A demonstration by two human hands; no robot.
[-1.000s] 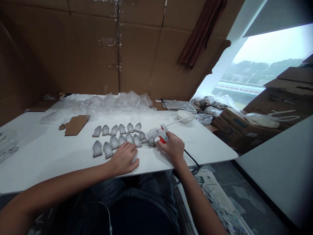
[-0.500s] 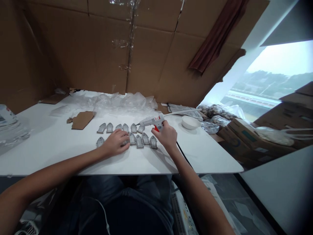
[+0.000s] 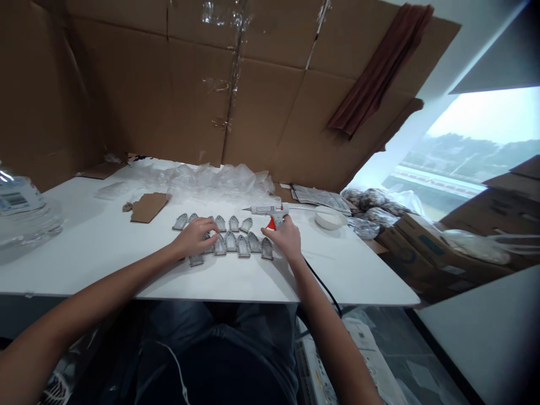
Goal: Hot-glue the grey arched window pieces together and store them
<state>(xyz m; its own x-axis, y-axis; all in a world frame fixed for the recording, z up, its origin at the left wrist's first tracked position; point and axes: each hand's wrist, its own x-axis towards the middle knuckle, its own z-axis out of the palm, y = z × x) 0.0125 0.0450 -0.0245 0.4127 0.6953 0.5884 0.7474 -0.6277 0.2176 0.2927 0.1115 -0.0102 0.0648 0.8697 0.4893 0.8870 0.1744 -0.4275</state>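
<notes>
My right hand (image 3: 287,235) is wrapped round the handle of a white glue gun (image 3: 265,210) with a red trigger; its nozzle points left above the pieces. Several small grey arch-shaped pieces (image 3: 243,246), each with a raised rim, lie in two rough rows on the white table (image 3: 147,253). My left hand (image 3: 196,237) hovers over the left part of the rows, fingers curved and apart, and hides some pieces. One grey piece (image 3: 196,260) lies just below that hand. Whether its fingertips touch a piece is unclear.
Clear plastic wrap (image 3: 211,183) lies along the cardboard wall (image 3: 185,101). A torn cardboard scrap (image 3: 149,207) is at the left, near a large plastic bottle (image 3: 25,211). A white bowl (image 3: 331,218) stands right of the glue gun. A black cord (image 3: 323,281) runs over the table's front edge.
The glue gun's nozzle has lifted away from the upper row, and the gun is now more level. My left hand has shifted slightly up and left. The view has tilted a little.
</notes>
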